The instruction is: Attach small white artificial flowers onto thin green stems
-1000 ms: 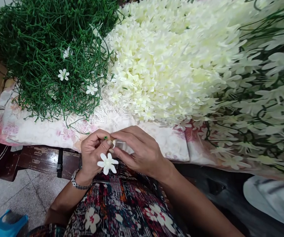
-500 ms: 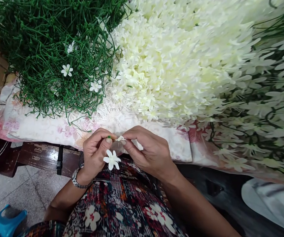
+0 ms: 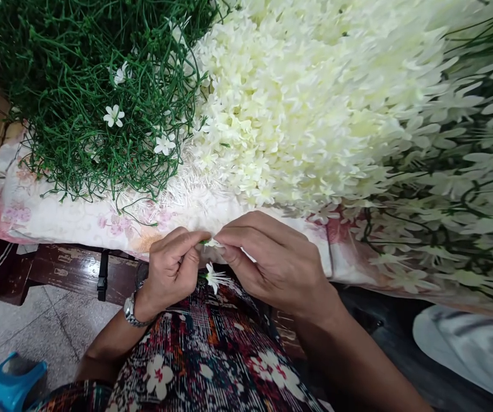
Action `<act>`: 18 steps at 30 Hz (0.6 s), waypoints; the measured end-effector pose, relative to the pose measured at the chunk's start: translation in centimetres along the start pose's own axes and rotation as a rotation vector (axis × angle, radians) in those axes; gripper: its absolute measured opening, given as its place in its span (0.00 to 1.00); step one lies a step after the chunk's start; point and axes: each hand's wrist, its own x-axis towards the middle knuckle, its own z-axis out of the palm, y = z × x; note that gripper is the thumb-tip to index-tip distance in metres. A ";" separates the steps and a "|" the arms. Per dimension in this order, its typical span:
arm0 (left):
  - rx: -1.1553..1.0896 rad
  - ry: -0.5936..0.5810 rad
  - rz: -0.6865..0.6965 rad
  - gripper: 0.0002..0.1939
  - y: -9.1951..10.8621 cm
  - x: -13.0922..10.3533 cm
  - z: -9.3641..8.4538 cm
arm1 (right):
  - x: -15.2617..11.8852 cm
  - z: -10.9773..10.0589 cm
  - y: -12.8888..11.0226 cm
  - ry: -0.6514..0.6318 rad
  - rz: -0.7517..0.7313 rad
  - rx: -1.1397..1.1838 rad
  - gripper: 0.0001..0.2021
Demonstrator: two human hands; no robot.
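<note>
1. The left hand is seen low at centre, just off the near edge of the tabletop. Thumb and forefinger are pinched on a thin green stem.
2. A wristwatch is worn on the left wrist.
3. The right hand is met fingertip to fingertip with the left. Its thumb and forefinger are closed on a small white blossom at the stem's tip.
4. A second white flower is seen just below the pinch, between the two hands and above the patterned lap fabric. Its stem is hidden; the holding finger cannot be told.
5. The tabletop is covered by a pale floral cloth; dark wood is exposed along the near edge.
6. A heap of green stems is piled at the far left corner of the cloth. A few white flowers are fixed among them, one clearly seen.
7. A large mound of loose cream blossoms is spread across the middle, touching the green heap.
8. Finished flowered stems are laid along the right edge, blurred.
9. A blue object is noted on the tiled floor, lower left.
</note>
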 end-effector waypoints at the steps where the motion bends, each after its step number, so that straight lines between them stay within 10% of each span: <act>1: 0.007 -0.004 0.001 0.13 -0.1 0.0 0.0 | 0.0 0.0 0.0 0.002 -0.010 -0.018 0.04; 18: -0.277 -0.033 -0.179 0.06 -0.3 0.3 0.3 | -0.2 0.3 0.0 -0.024 -0.048 -0.139 0.05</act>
